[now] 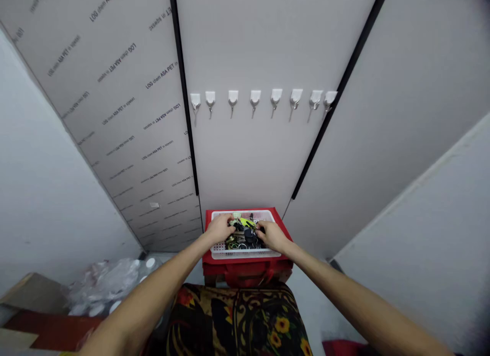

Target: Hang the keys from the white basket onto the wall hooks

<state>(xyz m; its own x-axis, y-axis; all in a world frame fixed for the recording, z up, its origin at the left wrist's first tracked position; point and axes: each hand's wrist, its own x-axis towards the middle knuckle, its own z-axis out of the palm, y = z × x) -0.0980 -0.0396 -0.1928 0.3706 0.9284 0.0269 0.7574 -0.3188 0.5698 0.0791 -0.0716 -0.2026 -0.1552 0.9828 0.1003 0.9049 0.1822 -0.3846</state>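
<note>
A white plastic basket [245, 254] holds a heap of keys [241, 237] with metal rings, dark fobs and a bright yellow-green tag [248, 223]. My left hand [221, 229] reaches over the basket's left side, its thumb and fingers curled in at the edge of the heap; what they grip is too small to make out. From the right, my right hand [271, 235] has its fingertips pinched together among the keys, close to the yellow-green tag. Both hands partly cover the basket's rim and some of the contents.
Under the basket is a red fabric-covered box [250, 269] with a strap. Several white adhesive hooks [255, 98] line the wall panel [245, 157] ahead. Plastic-wrapped bottles [111, 284] and cardboard [34, 294] lie at left. My lap, in flowered cloth [241, 320], is close below.
</note>
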